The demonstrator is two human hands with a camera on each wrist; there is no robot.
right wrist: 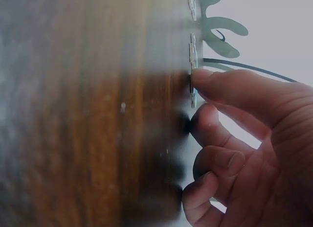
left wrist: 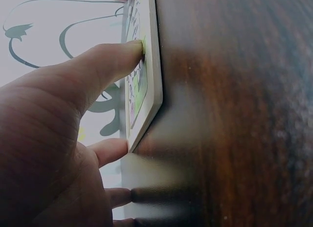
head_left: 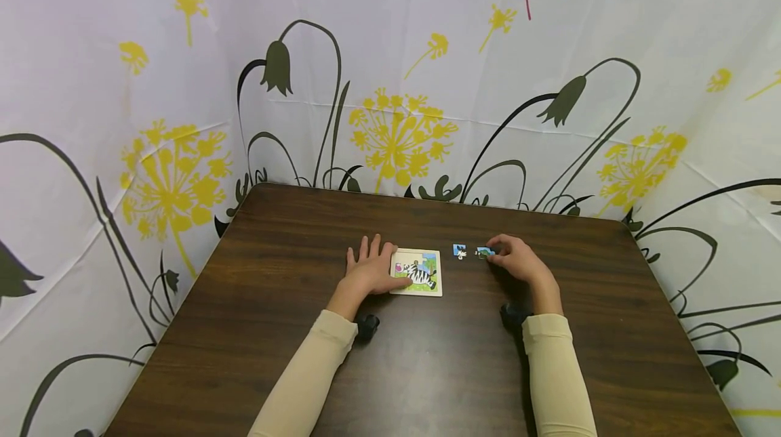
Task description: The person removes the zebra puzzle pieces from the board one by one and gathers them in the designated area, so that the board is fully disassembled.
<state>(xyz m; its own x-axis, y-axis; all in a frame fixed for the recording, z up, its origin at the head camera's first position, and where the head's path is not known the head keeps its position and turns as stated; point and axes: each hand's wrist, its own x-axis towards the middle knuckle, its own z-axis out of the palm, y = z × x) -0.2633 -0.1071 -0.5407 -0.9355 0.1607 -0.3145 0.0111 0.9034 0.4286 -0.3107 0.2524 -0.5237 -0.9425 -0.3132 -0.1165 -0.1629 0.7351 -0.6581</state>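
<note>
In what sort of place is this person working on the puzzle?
Probably an indoor corner arranged for tabletop activity, though the room itself is hidden. A dark wood-grain table stands before white, creased, cloth-like hangings printed with flowers, and a zebra puzzle lies on it.

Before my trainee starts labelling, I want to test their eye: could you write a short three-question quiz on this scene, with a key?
1. True or false: the left hand touches the puzzle.
2. Which animal is pictured on the puzzle?
3. What touches a loose piece? a) left hand only b) right hand only c) both hands

Key: 1. True. 2. A zebra. 3. b.
</note>
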